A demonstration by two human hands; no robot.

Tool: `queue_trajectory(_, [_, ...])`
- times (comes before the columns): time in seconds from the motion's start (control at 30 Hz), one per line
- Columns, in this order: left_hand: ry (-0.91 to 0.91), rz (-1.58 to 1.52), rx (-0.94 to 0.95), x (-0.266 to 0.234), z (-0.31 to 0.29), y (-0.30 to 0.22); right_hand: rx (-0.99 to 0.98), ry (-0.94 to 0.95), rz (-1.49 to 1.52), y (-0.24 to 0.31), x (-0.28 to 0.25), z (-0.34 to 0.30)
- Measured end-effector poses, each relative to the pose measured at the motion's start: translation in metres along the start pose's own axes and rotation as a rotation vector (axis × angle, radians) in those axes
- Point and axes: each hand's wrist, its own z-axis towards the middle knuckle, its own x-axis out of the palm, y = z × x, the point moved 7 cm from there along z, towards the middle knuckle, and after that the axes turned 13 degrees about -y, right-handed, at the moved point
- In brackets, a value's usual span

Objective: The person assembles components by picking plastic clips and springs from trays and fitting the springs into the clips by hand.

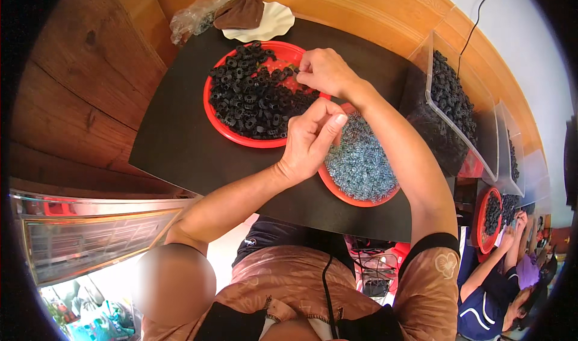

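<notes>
My right hand (328,73) reaches over the right side of a red plate (248,141) filled with small black ring-like plastic parts (253,106). Its fingers are pinched close to the parts; what they hold, if anything, is too small to make out. Nearer to me, my left hand (310,139) is raised between that plate and a second red plate (352,200), which holds a heap of small shiny bluish pieces (361,160). Thumb and forefinger of this hand press together, and whatever lies between them is hidden. My right forearm crosses above the second plate's right edge.
Both plates stand on a black table (171,118). At its far edge lie a cream scalloped dish (274,22), a brown cloth (239,13) and a clear plastic bag (195,17). A clear bin (451,100) of black parts stands right. Another person (490,299) works at far right.
</notes>
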Motion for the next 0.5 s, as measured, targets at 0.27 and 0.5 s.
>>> queue_trajectory(0.27, [-0.13,0.725,0.318,-0.033,0.051,-0.032,-0.055,-0.086,-0.026,0.002,-0.048,-0.024])
queue_trajectory(0.5, [-0.008,1.441,0.472,-0.042,0.099,-0.001,-0.031,-0.121,-0.016,0.005,-0.049,-0.022])
